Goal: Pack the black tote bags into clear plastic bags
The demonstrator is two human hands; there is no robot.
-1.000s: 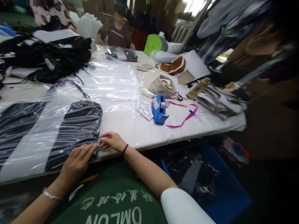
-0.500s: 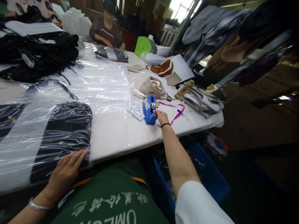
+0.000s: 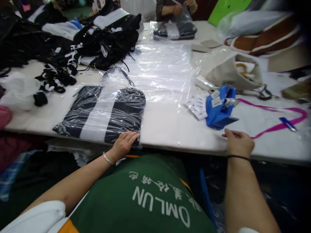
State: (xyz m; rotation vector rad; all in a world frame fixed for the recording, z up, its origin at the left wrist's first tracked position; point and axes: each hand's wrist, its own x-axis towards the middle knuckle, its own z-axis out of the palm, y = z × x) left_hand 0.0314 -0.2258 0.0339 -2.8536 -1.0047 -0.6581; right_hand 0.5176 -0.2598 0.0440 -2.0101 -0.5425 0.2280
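My left hand (image 3: 125, 144) lies flat, fingers out, on the front right corner of a black folded item (image 3: 128, 111) in a clear plastic bag. A white band (image 3: 98, 113) crosses the black item under the film. To the right, my right hand (image 3: 239, 142) is closed in a pinch just in front of a blue tape dispenser (image 3: 220, 111), apart from it. Whatever sits between its fingertips is too small to make out. Printed white labels (image 3: 198, 106) lie against the dispenser's left side.
Clear plastic bags (image 3: 165, 71) lie flat behind the wrapped item. Black goods (image 3: 114, 42) are heaped at the back left. A beige pouch (image 3: 235, 72), a pink ribbon (image 3: 269, 127) and a blue cutter (image 3: 288, 124) lie right. Across the table, a person's hands (image 3: 178, 9) handle plastic.
My right hand has come away from the tape dispenser, toward the table's front edge. My left hand stays on the wrapped item. The view has swung left and down.
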